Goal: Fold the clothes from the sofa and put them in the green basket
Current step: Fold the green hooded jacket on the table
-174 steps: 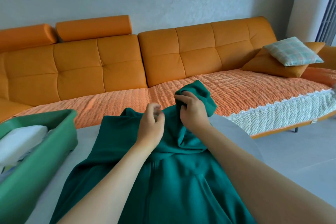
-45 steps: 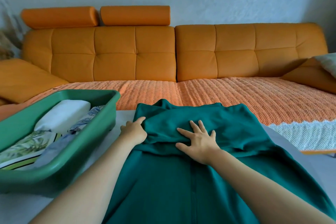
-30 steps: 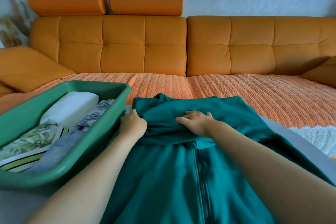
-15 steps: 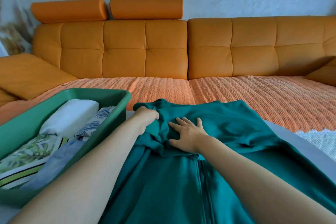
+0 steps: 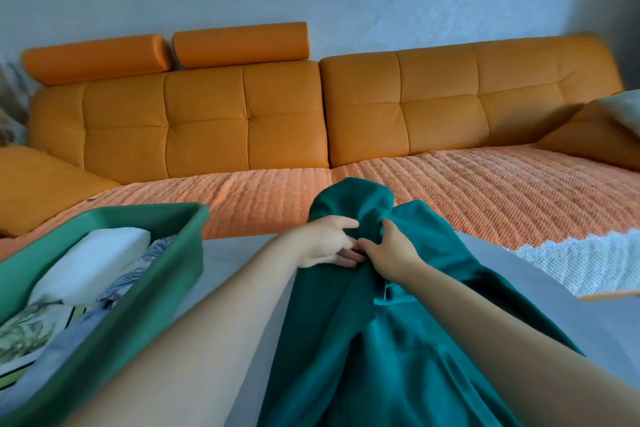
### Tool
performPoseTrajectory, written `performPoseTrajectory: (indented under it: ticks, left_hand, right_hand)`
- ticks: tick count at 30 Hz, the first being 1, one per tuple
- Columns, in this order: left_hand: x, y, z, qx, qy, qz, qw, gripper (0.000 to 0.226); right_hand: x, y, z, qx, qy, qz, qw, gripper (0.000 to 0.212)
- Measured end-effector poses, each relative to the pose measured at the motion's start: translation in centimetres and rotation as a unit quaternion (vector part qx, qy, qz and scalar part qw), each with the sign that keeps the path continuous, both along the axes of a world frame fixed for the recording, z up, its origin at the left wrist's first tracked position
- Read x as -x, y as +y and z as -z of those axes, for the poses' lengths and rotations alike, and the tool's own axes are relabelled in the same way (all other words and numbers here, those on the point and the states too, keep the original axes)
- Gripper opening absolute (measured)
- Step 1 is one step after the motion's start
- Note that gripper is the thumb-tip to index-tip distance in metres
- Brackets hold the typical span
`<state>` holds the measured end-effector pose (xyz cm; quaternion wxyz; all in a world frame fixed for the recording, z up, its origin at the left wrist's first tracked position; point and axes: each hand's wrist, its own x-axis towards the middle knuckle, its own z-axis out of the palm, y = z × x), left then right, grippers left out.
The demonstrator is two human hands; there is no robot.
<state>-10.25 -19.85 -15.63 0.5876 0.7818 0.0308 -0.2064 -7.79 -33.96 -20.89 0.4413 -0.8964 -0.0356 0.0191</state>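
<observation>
**Fingers (image 5: 346, 255) bunched at the hood: squaring-up step**

Both hands meet at the neck of the teal zip-front hooded jacket (image 5: 398, 340), which lies on the grey tabletop (image 5: 239, 263) before the orange sofa (image 5: 242, 121). The left hand (image 5: 322, 241) seems to pinch the fabric edge. The right hand (image 5: 393, 253) curls round the collar, and the hood humps up behind it. The green plastic basket (image 5: 187, 246) at left holds folded pieces. Next, probably: flatten the hood, then fold the sleeves in.

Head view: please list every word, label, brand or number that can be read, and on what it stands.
None: no readable text shows on the teal jacket, the green basket, the folded clothes in it or the orange sofa. Their prints are leaf patterns, not letters.
</observation>
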Motion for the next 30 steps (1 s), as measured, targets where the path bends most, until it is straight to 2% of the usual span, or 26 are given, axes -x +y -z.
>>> performPoseTrajectory:
  ticks: [2,3,5,7,9,11,13,15,17,19,22,24,25,27,30]
  left_hand:
    - [-0.1,0.7,0.5,-0.061,-0.071,-0.053,0.994,0.054]
    - [-0.2,1.2,0.8,-0.138,-0.132,-0.080,0.978,0.052]
    - [-0.7,2.4,1.6,-0.290,-0.264,-0.089,0.916,0.047]
    - [-1.2,3.2,2.4,-0.362,-0.340,-0.039,0.867,0.038]
    - [-1.7,3.3,3.3,-0.427,-0.328,0.032,0.842,0.046]
    - [-1.6,2.9,4.6,-0.486,-0.259,0.092,0.830,0.066]
    - [-1.5,2.7,5.9,-0.506,-0.218,0.104,0.828,0.071]
    - [-1.5,2.7,6.3,-0.507,-0.202,0.088,0.833,0.072]
    - [-1.7,3.0,6.0,-0.508,-0.180,0.070,0.839,0.070]
    - [-2.1,3.1,5.4,-0.527,-0.178,0.060,0.829,0.061]
    - [-3.2,3.2,4.3,-0.574,-0.230,0.022,0.786,0.046]
    - [-4.6,3.4,4.1,-0.600,-0.285,0.000,0.747,0.038]
    - [-5.3,3.5,4.2,-0.596,-0.312,0.004,0.740,0.037]
    - [-6.7,4.0,4.6,-0.555,-0.325,0.049,0.765,0.047]
    - [-8.4,5.3,5.8,-0.490,-0.197,0.095,0.844,0.062]
  right_hand:
    - [-0.2,-0.3,0.5,-0.006,-0.012,0.010,1.000,0.053]
    - [-0.3,-0.3,0.5,-0.014,-0.018,0.011,1.000,0.059]
    - [-0.8,0.1,0.2,-0.023,-0.032,0.005,0.999,0.074]
    - [-1.3,0.2,0.0,-0.031,-0.068,0.009,0.997,0.084]
    - [-1.6,0.0,0.1,-0.015,-0.099,0.018,0.995,0.085]
    - [-1.3,-0.3,0.6,0.104,-0.087,0.024,0.990,0.084]
    - [-1.1,-0.7,1.5,0.279,-0.114,0.028,0.953,0.082]
    - [-1.5,-0.9,1.6,0.348,-0.192,-0.013,0.917,0.073]
    - [-2.2,-0.6,1.1,0.357,-0.212,-0.089,0.906,0.069]
    - [-3.2,-0.1,0.6,0.338,-0.145,-0.134,0.920,0.073]
    - [-4.6,0.5,0.5,0.354,-0.038,-0.162,0.920,0.078]
    - [-5.4,0.7,0.8,0.351,-0.017,-0.174,0.920,0.079]
    - [-5.7,0.8,1.0,0.338,-0.018,-0.184,0.923,0.078]
    - [-6.1,0.9,1.6,0.300,-0.032,-0.206,0.931,0.076]
    - [-6.9,0.9,2.6,0.254,-0.061,-0.214,0.941,0.074]
